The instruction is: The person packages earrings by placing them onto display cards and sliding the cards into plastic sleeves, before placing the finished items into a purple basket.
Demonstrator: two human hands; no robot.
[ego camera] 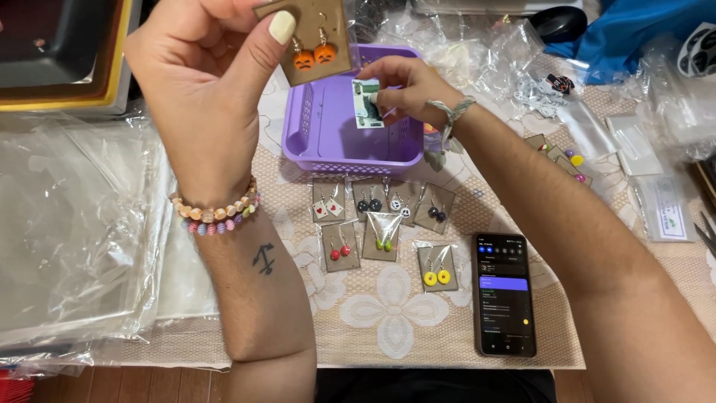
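A brown earring card (pixel 317 41) with orange pumpkin earrings (pixel 314 55) is pinched by the left hand (pixel 205 82) above the purple basket (pixel 328 149). A small paper slip (pixel 367 103) is pinched by the right hand (pixel 406 89). Both are judged light and bendable, best held by the edges.

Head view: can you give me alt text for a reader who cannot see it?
The left hand holds up a brown card of orange pumpkin earrings, while the right hand holds a small printed paper slip over a purple basket. On the lace-patterned table mat below lie bagged earring cards and a smartphone.
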